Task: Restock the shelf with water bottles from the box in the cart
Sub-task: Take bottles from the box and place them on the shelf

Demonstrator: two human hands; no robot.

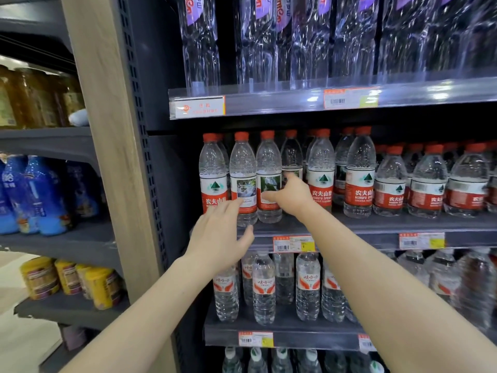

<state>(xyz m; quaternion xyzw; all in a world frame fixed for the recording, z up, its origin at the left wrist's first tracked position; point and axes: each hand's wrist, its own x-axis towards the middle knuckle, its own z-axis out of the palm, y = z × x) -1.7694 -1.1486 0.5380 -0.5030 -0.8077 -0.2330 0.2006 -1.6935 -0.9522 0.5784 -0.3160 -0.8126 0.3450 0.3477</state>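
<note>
One mid-height shelf (pixel 371 224) holds the red-capped water bottles (pixel 360 173), packed close to its front edge. Both the left hand (pixel 217 238) and the right hand (pixel 291 195) reach in, fingers (pixel 230 210) spread, touching two front bottles and gripping neither. A hard nudge could topple the tall neighbours off the lip.

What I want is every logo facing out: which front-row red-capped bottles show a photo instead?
The second bottle and third bottle from the left: their labels show landscape photos, while the other bottles show a green mountain logo.
</note>
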